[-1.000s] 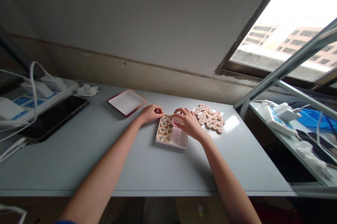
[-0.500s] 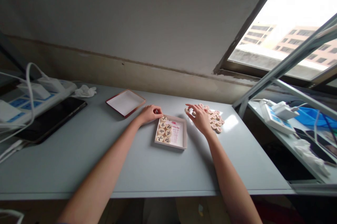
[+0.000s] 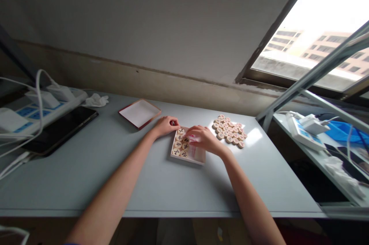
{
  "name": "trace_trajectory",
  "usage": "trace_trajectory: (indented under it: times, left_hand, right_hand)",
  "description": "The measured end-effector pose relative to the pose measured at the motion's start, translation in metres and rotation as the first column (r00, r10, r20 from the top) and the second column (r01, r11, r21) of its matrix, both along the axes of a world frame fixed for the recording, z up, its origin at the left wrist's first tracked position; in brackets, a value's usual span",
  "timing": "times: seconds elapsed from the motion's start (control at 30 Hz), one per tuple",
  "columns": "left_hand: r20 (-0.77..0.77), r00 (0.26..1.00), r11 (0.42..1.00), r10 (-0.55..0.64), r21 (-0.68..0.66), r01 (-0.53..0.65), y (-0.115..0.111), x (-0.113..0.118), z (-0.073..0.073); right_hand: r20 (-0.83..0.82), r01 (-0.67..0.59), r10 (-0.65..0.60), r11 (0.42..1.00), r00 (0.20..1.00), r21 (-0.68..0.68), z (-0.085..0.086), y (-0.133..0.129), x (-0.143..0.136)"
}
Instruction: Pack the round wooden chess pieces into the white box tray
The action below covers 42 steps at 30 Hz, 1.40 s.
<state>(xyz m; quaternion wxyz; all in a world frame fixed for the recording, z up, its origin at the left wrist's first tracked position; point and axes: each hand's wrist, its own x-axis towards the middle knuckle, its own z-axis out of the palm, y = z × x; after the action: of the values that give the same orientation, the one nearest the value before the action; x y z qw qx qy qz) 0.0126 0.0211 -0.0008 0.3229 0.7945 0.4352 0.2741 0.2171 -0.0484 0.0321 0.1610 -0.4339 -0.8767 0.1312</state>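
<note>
Right hand (image 3: 204, 137): over the box (image 3: 188, 160), fingers bent, grip hidden. Left hand (image 3: 165, 126): curled at its far-left corner, pinch uncertain. Loose discs (image 3: 229, 131): right of box. Boxed discs (image 3: 178, 144): left half. Apparent step: seating a disc; next move calls for aligned release.

A dim grey wall (image 3: 138, 26) fills the back, with a paler, stained band (image 3: 173, 86) along its foot. Upper right, a dark-framed window (image 3: 325, 39) is blown out with daylight above pinkish buildings (image 3: 327, 47). Slanting metal bars (image 3: 311, 73) cross before it. The grey-blue counter (image 3: 138, 187) catches a bright glare patch (image 3: 255, 136) on its right; below its front edge lies shadow.
</note>
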Motion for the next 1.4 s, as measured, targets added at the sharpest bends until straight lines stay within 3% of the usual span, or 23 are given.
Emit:
trace_trajectory:
  times: [0.13, 0.33, 0.47, 0.57, 0.67, 0.77, 0.83, 0.9, 0.97, 1.1, 1.27, 1.4]
  left_hand:
    - [-0.008, 1.0, 1.0, -0.002, 0.006, 0.002, 0.0, 0.0, 0.0]
    - [0.001, 1.0, 1.0, 0.005, -0.014, -0.005, -0.001, 0.0, 0.001]
    - [-0.006, 1.0, 1.0, 0.007, -0.017, -0.007, 0.0, 0.0, 0.0]
    - [-0.011, 1.0, 1.0, 0.004, -0.016, -0.004, 0.002, 0.0, -0.002]
    - [0.0, 1.0, 1.0, 0.001, -0.015, -0.001, 0.002, 0.0, -0.004]
    - [0.012, 1.0, 1.0, 0.001, -0.008, 0.0, 0.002, 0.0, -0.004]
    - [0.012, 1.0, 1.0, -0.002, -0.009, 0.002, 0.001, 0.0, -0.003]
    - [0.011, 1.0, 1.0, 0.0, -0.009, 0.0, 0.001, 0.0, -0.002]
    - [0.007, 1.0, 1.0, 0.007, -0.001, -0.007, 0.0, 0.0, -0.001]
    - [0.001, 1.0, 1.0, 0.009, 0.014, -0.009, -0.001, 0.0, 0.0]
    - [0.01, 1.0, 1.0, 0.003, -0.003, -0.003, -0.001, 0.0, -0.001]
    - [0.017, 1.0, 1.0, 0.003, -0.007, -0.003, 0.0, 0.0, -0.002]
  right_hand:
    - [-0.024, 0.001, -0.001, 1.0, 1.0, -0.027, -0.002, -0.006, -0.016]
    - [-0.204, 0.208, -0.192, 0.976, 0.96, 0.059, 0.003, 0.006, 0.019]
    - [-0.003, 0.32, -0.321, 0.942, 0.947, 0.106, -0.002, 0.012, 0.044]
    - [0.181, 0.374, -0.416, 0.899, 0.891, 0.227, -0.005, 0.011, 0.058]
    - [0.191, 0.379, -0.452, 0.867, 0.872, 0.322, 0.001, 0.009, 0.062]
    - [0.038, 0.287, -0.299, 0.938, 0.953, 0.196, 0.01, 0.006, 0.048]
    - [-0.059, 0.121, -0.119, 0.992, 0.991, 0.028, 0.013, 0.002, 0.03]
    - [-0.094, -0.068, 0.056, 0.988, 0.994, -0.135, 0.011, -0.002, 0.009]
    - [-0.093, -0.142, 0.124, 0.968, 0.988, -0.209, 0.008, -0.006, -0.009]
    - [-0.117, -0.062, 0.034, 0.969, 0.992, -0.239, 0.007, -0.008, -0.012]
    - [-0.165, 0.122, -0.15, 0.978, 0.975, -0.17, 0.017, 0.001, 0.03]
    - [-0.101, 0.258, -0.275, 0.954, 0.956, -0.155, 0.009, 0.009, 0.062]
